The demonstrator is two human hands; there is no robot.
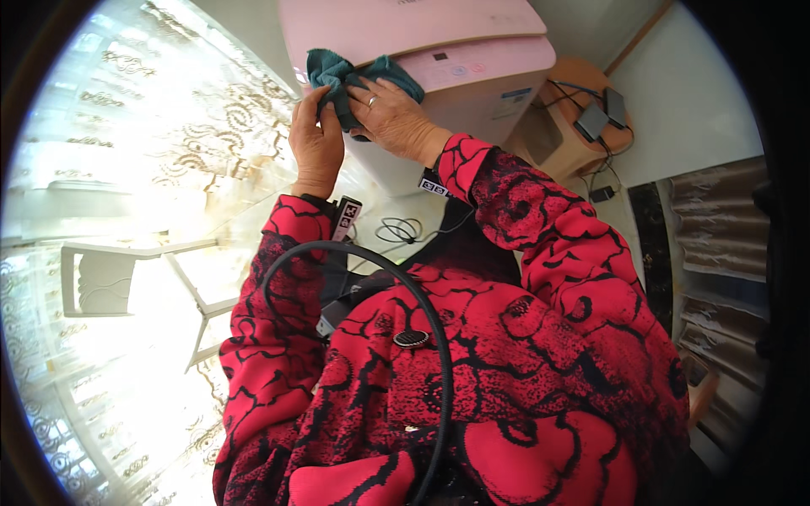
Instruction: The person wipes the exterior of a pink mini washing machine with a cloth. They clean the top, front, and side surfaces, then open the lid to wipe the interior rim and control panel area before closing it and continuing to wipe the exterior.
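Note:
A bunched dark teal cloth (pixel 330 71) lies against the near left corner of a pink-topped appliance (pixel 493 63) with a lid and a small control panel. My left hand (pixel 316 139) pinches the cloth's near edge between thumb and fingers. My right hand (pixel 395 120), a ring on one finger, grips the cloth's middle from the right, its fingers curled over the fabric. Part of the cloth sticks out beyond my right fingers onto the front rim. The fingertips of both hands are partly hidden in its folds.
Right of the appliance, an orange-brown stool (pixel 573 76) holds black devices (pixel 591 121) with cables. A thin cable (pixel 400 230) lies coiled on the floor near my legs. A white chair (pixel 104 281) stands at left, by bright patterned curtains (pixel 234 120). A black cable (pixel 436 316) loops before my chest.

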